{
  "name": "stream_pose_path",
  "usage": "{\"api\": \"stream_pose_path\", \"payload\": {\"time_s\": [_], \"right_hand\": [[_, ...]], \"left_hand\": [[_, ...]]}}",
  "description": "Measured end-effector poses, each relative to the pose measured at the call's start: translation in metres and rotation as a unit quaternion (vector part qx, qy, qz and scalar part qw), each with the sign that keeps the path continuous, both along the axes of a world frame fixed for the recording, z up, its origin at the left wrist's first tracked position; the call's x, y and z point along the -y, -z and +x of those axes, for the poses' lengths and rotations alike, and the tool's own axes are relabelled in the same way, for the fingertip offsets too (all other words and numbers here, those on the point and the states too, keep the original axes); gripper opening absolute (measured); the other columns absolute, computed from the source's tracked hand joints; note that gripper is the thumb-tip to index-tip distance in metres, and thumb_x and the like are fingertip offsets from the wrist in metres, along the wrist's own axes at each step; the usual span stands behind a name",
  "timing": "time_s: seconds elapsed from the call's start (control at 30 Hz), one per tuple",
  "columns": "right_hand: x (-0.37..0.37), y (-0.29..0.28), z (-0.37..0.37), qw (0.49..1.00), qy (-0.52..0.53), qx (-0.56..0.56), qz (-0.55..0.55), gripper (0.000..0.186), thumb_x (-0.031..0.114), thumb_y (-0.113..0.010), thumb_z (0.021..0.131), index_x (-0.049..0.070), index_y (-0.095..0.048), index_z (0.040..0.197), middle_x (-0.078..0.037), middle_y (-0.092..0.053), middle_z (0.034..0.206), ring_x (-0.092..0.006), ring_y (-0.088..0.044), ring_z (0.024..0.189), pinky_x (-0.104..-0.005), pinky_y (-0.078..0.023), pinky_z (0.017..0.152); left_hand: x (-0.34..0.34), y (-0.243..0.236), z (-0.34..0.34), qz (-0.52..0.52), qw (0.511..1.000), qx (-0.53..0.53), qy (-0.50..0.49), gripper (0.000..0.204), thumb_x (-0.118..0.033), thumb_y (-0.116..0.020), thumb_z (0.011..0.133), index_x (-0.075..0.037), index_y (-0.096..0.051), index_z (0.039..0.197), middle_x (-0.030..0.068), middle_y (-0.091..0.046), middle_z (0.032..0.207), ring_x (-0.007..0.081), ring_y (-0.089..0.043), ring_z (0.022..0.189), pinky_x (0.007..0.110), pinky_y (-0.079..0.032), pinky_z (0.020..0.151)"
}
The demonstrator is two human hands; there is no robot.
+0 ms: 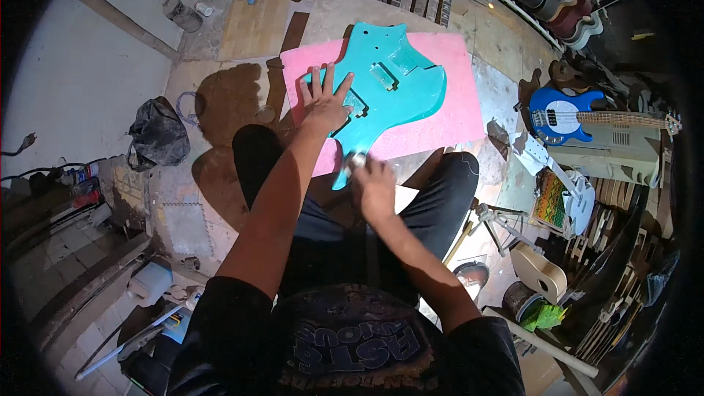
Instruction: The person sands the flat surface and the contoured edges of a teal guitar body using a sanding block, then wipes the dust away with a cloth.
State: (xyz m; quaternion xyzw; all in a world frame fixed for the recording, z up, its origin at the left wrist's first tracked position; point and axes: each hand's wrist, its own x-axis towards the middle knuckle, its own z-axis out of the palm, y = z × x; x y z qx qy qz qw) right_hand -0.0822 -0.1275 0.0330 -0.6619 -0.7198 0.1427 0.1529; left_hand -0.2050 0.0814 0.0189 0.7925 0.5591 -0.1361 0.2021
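Beyond black printed T-shirt [359,341], steadying glossy turquoise guitar body [418,103], apparently coloured but unfitted, under spread left hand [326,108], gripping pale rounded object [357,159] in right hand [376,187].

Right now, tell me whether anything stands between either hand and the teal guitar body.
Nothing visible parts the left hand from the teal guitar body; it lies spread on it. Between the right hand and the body's near end is a small pale object at the fingertips, too blurred to identify.

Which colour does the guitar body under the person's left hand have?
The guitar body is turquoise; the head view shows it best.
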Motion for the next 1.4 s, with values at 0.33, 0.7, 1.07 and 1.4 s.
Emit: {"api": "stream_pose_path", "payload": {"time_s": [0.33,0.7,1.07,1.4], "right_hand": [[-0.035,-0.009,0.020,0.991,0.077,-0.103,-0.046,0.041,0.010,-0.069,0.080,0.016,-0.069,0.120,-0.015,-0.063,0.130,-0.0392,-0.059,0.109,-0.0510,-0.047,0.090],[-0.028,-0.001,0.020,0.992,0.051,-0.113,-0.026,0.045,0.006,-0.071,0.078,0.016,-0.069,0.122,-0.016,-0.060,0.133,-0.0394,-0.057,0.113,-0.0522,-0.047,0.087],[0.013,-0.014,-0.001,0.996,-0.059,-0.054,-0.037,0.049,0.006,-0.068,0.079,0.017,-0.069,0.127,-0.018,-0.058,0.136,-0.0398,-0.056,0.113,-0.0509,-0.044,0.094],[0.034,-0.008,-0.015,0.996,-0.075,-0.039,-0.032,0.042,0.006,-0.056,0.088,0.016,-0.070,0.126,-0.019,-0.055,0.144,-0.0405,-0.057,0.113,-0.0540,-0.043,0.098]], "left_hand": [[0.001,0.001,-0.002,0.007,1.000,-0.002,0.003,0.085,-0.051,-0.058,0.101,-0.036,-0.007,0.167,0.0151,0.009,0.174,0.0451,0.009,0.158,0.071,-0.002,0.121],[-0.002,0.000,-0.002,-0.001,1.000,-0.011,-0.002,0.085,-0.052,-0.056,0.101,-0.036,-0.006,0.168,0.0147,0.011,0.174,0.0447,0.011,0.158,0.070,-0.001,0.122],[-0.002,-0.003,-0.002,-0.005,1.000,-0.018,-0.006,0.085,-0.052,-0.057,0.101,-0.037,-0.006,0.168,0.0142,0.011,0.174,0.0445,0.009,0.158,0.069,-0.002,0.122],[-0.002,-0.004,0.000,-0.019,1.000,-0.018,-0.006,0.085,-0.052,-0.056,0.102,-0.037,-0.004,0.168,0.0133,0.014,0.174,0.0428,0.013,0.159,0.068,0.000,0.123]]}}
